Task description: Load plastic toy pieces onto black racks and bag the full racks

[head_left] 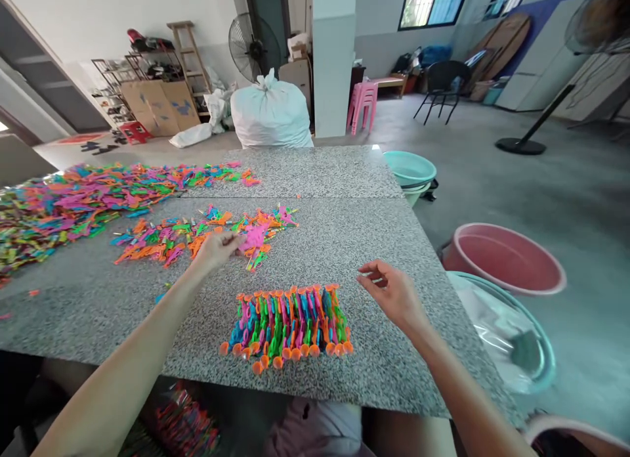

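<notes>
My left hand [219, 250] reaches into a small loose heap of plastic pieces [162, 239] in orange, pink, green and blue. Its thumb and fingers are pinched at a bright pink plastic piece [254, 236] on the heap's right side. To the right, my right hand [391, 291] hovers over the granite table [354, 227], thumb and fingers apart, holding nothing. Between my arms, closer to me, lies a neat row of multicoloured plastic pieces [295, 319], packed side by side. Orange round, cup-like ends stick out along both edges of the row.
A much larger pile of similar pieces [88, 197] covers the table's far left. Beyond the far edge stands a tied white sack [270, 112]. A pink tub [509, 257] and a teal basin [546, 352] with plastic bags are on the floor at right.
</notes>
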A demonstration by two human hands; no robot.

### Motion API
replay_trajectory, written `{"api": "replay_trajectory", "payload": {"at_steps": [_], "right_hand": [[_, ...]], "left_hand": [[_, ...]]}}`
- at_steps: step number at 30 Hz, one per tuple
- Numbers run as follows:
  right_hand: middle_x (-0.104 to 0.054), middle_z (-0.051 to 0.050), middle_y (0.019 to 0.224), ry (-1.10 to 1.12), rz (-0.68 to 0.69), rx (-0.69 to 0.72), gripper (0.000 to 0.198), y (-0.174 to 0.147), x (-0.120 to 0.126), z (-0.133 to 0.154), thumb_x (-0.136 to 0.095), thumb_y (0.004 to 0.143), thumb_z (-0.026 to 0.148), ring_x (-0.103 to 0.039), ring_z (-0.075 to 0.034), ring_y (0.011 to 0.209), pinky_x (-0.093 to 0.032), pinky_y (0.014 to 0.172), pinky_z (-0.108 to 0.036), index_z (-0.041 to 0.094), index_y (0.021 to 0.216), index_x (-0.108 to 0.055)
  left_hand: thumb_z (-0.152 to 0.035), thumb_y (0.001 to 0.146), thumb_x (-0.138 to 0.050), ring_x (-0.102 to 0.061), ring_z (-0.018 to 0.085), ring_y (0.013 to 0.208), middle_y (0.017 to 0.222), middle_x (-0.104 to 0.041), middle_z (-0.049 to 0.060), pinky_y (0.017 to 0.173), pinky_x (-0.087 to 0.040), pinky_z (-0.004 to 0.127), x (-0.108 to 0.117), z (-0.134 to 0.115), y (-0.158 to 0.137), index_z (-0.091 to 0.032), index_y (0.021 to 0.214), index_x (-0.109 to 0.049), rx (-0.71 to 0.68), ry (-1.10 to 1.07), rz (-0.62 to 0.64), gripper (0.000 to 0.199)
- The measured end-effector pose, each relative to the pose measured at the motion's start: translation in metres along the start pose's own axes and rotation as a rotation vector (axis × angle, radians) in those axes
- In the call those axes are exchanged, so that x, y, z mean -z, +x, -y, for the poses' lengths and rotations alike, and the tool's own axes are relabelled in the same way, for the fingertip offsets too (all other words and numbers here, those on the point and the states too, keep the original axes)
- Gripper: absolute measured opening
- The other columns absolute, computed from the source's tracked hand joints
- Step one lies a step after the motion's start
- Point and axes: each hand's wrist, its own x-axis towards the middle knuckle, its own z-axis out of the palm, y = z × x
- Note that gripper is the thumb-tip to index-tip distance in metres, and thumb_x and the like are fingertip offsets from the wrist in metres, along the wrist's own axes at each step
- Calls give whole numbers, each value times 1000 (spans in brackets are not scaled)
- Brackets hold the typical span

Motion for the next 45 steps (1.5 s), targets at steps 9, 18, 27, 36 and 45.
{"api": "replay_trajectory", "payload": {"at_steps": [9, 18, 27, 36, 45], "right_hand": [[-69, -3, 89, 310, 86, 116, 31, 16, -15, 32, -76, 78, 40, -52, -7, 58, -44, 54, -21, 17, 98, -71], [-69, 0, 79, 476, 72, -157, 14, -29, -10, -49, -65, 84, 25, -66, -12, 63, -58, 65, -28, 20, 94, -57], [-74, -2, 84, 175, 117, -141, 12, -43, -68, -57, -70, 85, 29, -68, -15, 73, -50, 70, -24, 20, 91, -65], [-71, 0, 76, -159, 279, 10, 7, -31, -65, -50, -69, 84, 26, -64, -15, 69, -37, 63, -22, 21, 86, -65], [-68, -3, 86, 196, 7, -48, 12, -28, -53, -46, -55, 91, 30, -57, -14, 70, -42, 64, -25, 20, 91, -62]], "left_hand": [[-74, 77, -64, -66, 18, 74, 79, -66, 3, 74, -63, 41, -93, -151, -21, -16, 84, -69, -292, -212, 353, 58], [-72, 93, -41, -37, 36, 144, 152, -48, 11, 116, -28, 63, -118, -121, -108, -27, 147, -46, -770, 609, 460, 70], [-37, 102, -46, -35, 34, 146, 141, -58, 14, 121, -18, 64, -131, -92, -145, -19, 137, -56, -924, 790, 312, 41], [-25, 102, -40, -42, 32, 142, 133, -57, 16, 119, -29, 62, -132, -95, -149, -19, 137, -55, -943, 806, 280, 38], [-23, 101, -40, -37, 32, 145, 135, -56, 14, 117, -39, 57, -134, -91, -152, -24, 141, -51, -851, 721, 321, 42]]}}
